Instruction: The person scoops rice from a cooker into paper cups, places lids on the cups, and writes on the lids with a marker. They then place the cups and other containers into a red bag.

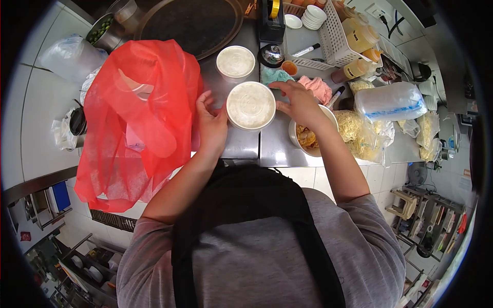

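Observation:
A round tub with a translucent lid [251, 105] stands on the steel counter between my hands. My left hand [212, 120] is at its left side, open with the fingers apart and slightly curled. On the other side, my right hand [303, 102] is open too, its thumb right at the tub's edge and its fingers reaching toward a teal cloth [276, 76]. A second lidded tub [235, 62] is just behind the first. Under my right forearm sits a white bowl [292, 134] with orange-brown food in it. A red non-woven bag [149, 115] stands left of my left hand.
A large dark round tray [190, 25] lies at the back. Behind my right hand are a pink cloth [315, 89], a service bell [271, 54] and a white basket [341, 38] with sauce bottles. Bagged noodles [354, 133] and a plastic-wrapped pack [391, 101] occupy the right.

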Tool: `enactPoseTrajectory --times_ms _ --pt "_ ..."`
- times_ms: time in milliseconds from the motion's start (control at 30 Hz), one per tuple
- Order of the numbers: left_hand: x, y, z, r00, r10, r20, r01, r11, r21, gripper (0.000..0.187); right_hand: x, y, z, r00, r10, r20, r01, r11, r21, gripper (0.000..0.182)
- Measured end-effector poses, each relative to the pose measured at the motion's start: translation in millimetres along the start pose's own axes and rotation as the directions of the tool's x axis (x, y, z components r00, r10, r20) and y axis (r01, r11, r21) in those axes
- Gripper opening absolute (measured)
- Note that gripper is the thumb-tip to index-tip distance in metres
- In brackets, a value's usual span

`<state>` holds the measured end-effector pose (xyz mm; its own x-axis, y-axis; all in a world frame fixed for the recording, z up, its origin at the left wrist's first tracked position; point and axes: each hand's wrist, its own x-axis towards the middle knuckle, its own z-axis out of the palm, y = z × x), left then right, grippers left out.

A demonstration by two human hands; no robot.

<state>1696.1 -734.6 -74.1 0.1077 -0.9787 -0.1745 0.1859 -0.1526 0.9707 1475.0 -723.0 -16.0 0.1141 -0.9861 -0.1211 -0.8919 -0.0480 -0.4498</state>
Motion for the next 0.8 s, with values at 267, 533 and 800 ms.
enactPoseTrajectory --times_ms 267,533,800 --pt "-18 64 0 0.862 -0.076 0.502 0.404 0.701 -0.588 0.083 7 -35 8 0.861 -0.343 -0.377 0.494 0.741 0.455 0.059" --pt "123 35 46 0.966 0.167 0.196 -0.140 0.980 -0.143 0.041 125 21 -26 0.841 -0.218 -0.495 0.223 0.973 -0.049 0.067" --pt "136 18 60 0.956 0.292 0.034 -0.291 0.922 0.254 0.057 250 120 -10 0.792 0.523 -0.316 -0.247 0.747 0.617 0.037"
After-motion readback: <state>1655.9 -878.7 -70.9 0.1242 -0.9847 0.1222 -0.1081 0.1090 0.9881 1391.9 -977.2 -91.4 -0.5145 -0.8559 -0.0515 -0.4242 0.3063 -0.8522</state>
